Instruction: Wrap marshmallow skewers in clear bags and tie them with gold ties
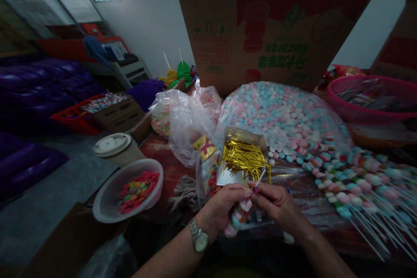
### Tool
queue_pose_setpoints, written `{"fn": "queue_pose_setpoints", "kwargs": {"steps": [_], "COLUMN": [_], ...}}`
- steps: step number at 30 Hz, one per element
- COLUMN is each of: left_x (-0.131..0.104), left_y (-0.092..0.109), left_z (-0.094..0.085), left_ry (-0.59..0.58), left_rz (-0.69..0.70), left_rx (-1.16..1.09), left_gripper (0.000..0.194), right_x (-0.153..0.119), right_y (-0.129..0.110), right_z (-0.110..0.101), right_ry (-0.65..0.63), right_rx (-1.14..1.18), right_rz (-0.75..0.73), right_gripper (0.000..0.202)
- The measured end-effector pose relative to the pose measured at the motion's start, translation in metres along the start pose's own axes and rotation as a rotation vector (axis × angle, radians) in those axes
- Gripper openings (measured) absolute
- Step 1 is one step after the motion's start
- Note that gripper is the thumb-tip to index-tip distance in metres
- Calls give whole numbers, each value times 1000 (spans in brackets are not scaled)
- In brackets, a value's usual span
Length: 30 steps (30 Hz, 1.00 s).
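Note:
A marshmallow skewer in pink, white and blue hangs tilted between my hands, its white stick pointing up. My left hand is closed around its upper end. With closed fingers, my right hand pinches the skewer's neck where the stick comes out. A small purple bit shows at the fingertips, and a thin gold strip rises beside them; which fingers hold that strip I cannot tell. Just beyond my hands, an open box holds a heap of gold twist ties.
Behind the box lies a large clear bag of marshmallows. Finished-looking skewers are piled at right, near a pink basin. At left stands a white bowl of red and yellow candies. A big cardboard carton rises behind.

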<state>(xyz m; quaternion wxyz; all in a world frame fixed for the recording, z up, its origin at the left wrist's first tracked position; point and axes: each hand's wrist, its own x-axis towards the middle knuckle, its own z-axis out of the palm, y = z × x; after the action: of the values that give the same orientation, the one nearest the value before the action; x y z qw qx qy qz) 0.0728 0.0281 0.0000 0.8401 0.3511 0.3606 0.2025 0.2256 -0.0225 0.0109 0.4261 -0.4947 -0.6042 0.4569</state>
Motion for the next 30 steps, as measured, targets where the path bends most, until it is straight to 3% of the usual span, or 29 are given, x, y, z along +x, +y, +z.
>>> {"fn": "queue_pose_setpoints", "kwargs": {"steps": [2, 4, 6, 10, 14, 17, 18, 20, 22, 23, 24, 26, 28, 30], "left_x": [-3, -5, -3, 2, 3, -2, -4, -11, -20, -25, -31, -41, -46, -45], "left_y": [3, 7, 11, 15, 12, 8, 9, 17, 32, 40, 48, 58, 59, 50], "left_z": [0, 3, 7, 14, 17, 21, 22, 23, 20, 18, 15, 10, 9, 15], "left_ry": [-137, -184, -128, 106, 110, 242, 267, 193, 53, 9, 30, -10, -1, 58], "left_rz": [-90, -112, -83, 106, 225, 357, 330, 160, 42, 77, 159, 107, 66, 110], "left_rx": [-99, -125, -133, -146, 28, 202, 229, 177, 37, -21, -31, 121, 334, 448], "left_gripper": [27, 30, 29, 36, 31, 48, 54, 62, 71, 73, 76, 81, 62, 35], "right_x": [-2, -2, -1, -1, -1, -3, -4, -9, -13, -15, -15, -15, -13, -12], "right_y": [-7, -10, -9, -4, -4, -7, -9, -10, -10, -10, -11, -14, -18, -22], "right_z": [-6, -7, -1, 15, 10, 0, 0, 7, 18, 23, 25, 25, 23, 25], "right_ry": [-83, -72, 61, 361, 337, 447, 489, 470, 325, 258, 230, 296, 402, 414], "right_rx": [-86, -169, -257, -371, -576, -894, -974, -1031, -917, -800, -658, -365, -165, -27], "right_rz": [-105, -130, -100, -62, -271, -407, -428, -462, -443, -387, -296, -85, 22, 20], "right_gripper": [24, 26, 29, 22, 17, 20, 20, 20, 20, 20, 20, 22, 24, 22]}}
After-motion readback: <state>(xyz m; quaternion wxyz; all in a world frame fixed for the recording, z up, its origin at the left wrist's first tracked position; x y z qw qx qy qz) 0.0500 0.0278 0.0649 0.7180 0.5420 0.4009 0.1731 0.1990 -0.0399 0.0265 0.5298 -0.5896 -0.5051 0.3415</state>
